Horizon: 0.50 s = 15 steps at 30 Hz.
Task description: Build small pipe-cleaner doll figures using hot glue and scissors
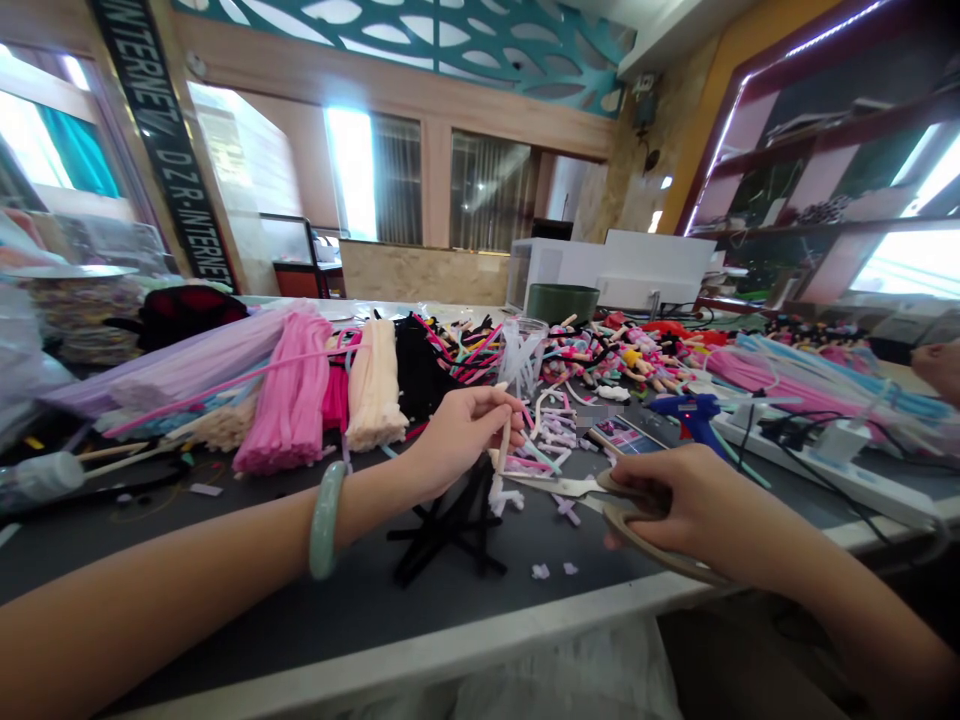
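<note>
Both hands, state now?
Left hand: closed, pinching a tan pipe cleaner.
Right hand: closed, holding scissors.

Dark table [300, 620] carrying it all: pink pipe cleaners [289, 395], cream pipe cleaners [373, 385] and black pipe cleaners [416, 370] lying bundled side by side, a phone [626, 437] resting near a blue glue gun [694, 415], lilac scraps [551, 570] scattering beside a black star-shaped frame [450, 525].
</note>
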### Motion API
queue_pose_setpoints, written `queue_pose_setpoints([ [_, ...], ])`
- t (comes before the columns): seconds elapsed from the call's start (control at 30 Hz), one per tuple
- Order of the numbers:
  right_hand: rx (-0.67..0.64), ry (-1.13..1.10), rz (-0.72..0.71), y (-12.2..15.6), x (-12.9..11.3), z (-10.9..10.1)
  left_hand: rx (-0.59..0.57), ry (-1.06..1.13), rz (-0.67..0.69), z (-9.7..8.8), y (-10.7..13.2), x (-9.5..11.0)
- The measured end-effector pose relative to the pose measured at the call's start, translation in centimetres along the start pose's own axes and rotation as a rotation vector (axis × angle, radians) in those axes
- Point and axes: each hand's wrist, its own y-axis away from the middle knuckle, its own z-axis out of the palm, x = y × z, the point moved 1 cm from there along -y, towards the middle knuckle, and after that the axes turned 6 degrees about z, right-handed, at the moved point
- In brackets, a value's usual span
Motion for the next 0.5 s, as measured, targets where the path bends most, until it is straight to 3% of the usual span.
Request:
queue_pose_setpoints([
  [0.17, 0.067, 0.044, -0.004, -0.41, 0.13, 0.48, 0.006, 0.018, 0.009, -0.01, 0.01, 0.06],
  [0.4, -0.102, 0.021, -0.031, -0.24, 0.1, 0.89, 0.013, 0.057, 0.024, -0.09, 0.02, 0.19],
  [0.5, -0.103, 0.024, -0.043, -0.02, 0.31, 0.57, 0.03, 0.061, 0.052, -0.16, -0.03, 0.2],
])
